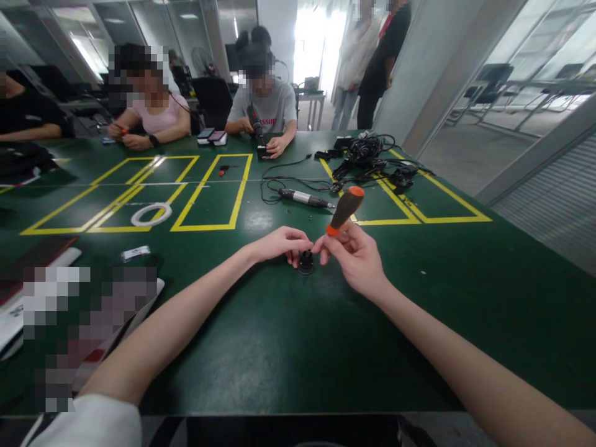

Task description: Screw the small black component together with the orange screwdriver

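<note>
My left hand is closed at the side of a small round black part, its fingertips gripping the part's upper edge. That part stands on the green table in front of me. In my right hand is a screwdriver with a black and orange handle, tilted so the handle's end points up and away. Its shaft is hidden by my fingers. The fingertips of my right hand come close to the black part; whether they touch it I cannot tell.
Beyond my hands lies a corded electric screwdriver, with a tangle of black cables behind it. A white ring rests on yellow tape lines. Flat items lie at left. Co-workers sit across the table.
</note>
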Demonstrator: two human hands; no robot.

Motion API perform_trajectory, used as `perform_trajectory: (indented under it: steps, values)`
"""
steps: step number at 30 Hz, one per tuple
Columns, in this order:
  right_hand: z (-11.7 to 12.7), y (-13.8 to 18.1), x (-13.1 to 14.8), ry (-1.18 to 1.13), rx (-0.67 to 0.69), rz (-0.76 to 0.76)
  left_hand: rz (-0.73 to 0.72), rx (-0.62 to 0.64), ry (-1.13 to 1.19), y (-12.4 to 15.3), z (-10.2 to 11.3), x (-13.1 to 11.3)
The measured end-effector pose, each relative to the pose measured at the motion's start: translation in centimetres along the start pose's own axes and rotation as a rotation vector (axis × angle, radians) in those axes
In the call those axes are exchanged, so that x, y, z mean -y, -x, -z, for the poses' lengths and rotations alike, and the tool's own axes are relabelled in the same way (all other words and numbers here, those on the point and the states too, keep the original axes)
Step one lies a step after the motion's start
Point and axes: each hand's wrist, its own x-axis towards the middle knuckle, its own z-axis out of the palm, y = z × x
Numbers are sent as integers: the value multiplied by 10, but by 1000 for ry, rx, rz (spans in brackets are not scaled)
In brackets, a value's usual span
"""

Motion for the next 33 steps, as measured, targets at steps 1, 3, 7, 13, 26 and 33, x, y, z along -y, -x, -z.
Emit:
perform_trajectory:
  steps: [1, 3, 7, 13, 26, 33]
  values:
    - [0, 0, 1, 23, -9, 9, 4, -3, -1, 0, 0, 0]
    - [1, -1, 2, 50, -16, 21, 13, -10, -3, 0, 0, 1]
    - [0, 0, 0, 21, 26, -6, 12, -14, -11, 0, -1, 1]
    - [-3, 2, -1, -32, 15, -5, -13, 37, 28, 1, 5, 0]
    - [-2, 1, -3, 4, 28, -14, 4, 175, 4, 6, 17, 1]
    - [-5, 2, -8, -71, 6, -13, 11, 170, 53, 4, 17, 3]
